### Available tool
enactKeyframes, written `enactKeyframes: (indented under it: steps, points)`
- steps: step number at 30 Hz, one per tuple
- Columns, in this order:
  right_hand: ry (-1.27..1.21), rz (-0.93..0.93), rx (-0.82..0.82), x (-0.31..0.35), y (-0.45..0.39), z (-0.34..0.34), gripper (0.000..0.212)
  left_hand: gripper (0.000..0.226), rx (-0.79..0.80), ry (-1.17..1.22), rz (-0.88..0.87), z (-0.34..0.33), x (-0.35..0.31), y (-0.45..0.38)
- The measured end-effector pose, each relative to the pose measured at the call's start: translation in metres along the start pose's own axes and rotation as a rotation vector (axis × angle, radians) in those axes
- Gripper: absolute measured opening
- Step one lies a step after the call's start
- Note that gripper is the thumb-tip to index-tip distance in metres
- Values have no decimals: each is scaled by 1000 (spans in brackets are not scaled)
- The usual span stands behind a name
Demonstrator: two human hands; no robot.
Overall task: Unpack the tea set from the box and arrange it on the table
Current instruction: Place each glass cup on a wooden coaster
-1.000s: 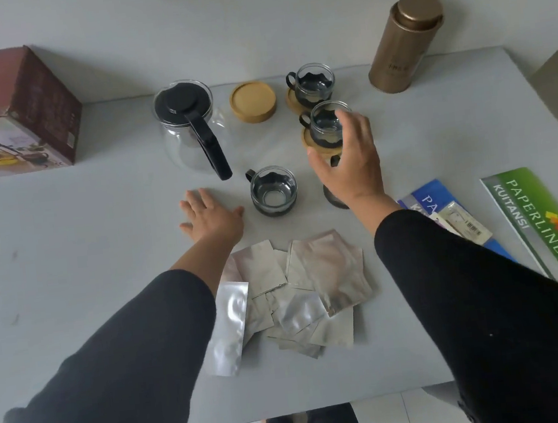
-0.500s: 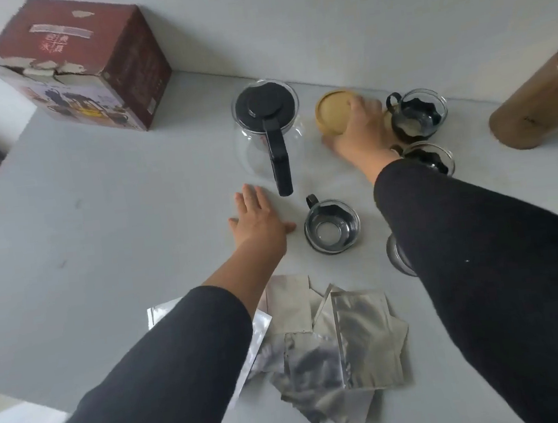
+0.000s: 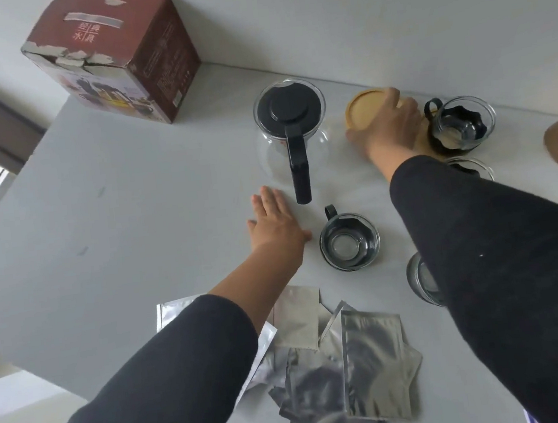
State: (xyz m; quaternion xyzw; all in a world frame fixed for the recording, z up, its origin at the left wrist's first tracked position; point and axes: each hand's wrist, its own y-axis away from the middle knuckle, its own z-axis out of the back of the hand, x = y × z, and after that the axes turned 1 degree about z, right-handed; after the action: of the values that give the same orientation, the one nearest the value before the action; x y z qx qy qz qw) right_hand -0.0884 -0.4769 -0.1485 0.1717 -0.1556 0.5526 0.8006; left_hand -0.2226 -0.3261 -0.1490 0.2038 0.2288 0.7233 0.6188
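Now right hand [image 3: 386, 129] grip around flat wooden coaster [image 3: 361, 110], teapot [image 3: 291, 130] handle toward viewer, left hand [image 3: 276, 227] flat.

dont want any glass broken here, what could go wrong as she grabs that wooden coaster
The right hand grips the wooden coaster between the glass teapot and a cup; lifting it carelessly might knock either. The right sleeve hangs over another cup and could sweep it along.
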Motion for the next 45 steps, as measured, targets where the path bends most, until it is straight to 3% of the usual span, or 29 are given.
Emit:
enactKeyframes:
  steps: [5,20,31,36,40,43,45]
  points:
    - [1,10,-89,-2,21,12,86,87,-4,-15,-12,0,0,1]
    - [60,-53,155,-11,87,22,92,89,-26,27,-28,-1,4,3]
    - [158,-41,174,-12,83,14,92,88,-26,45,-20,-2,3,1]
    - [-45,45,39,-21,88,33,71,87,-31,38,-32,-4,3,2]
    - [-281,170,-314,-36,114,48,54,88,-36,45,-34,-3,4,2]
    - [-268,168,-571,-60,141,51,60,88,-58,56,-53,-5,6,4]
    - [-260,101,-640,-79,161,50,70,89,-74,58,-64,-6,8,4]
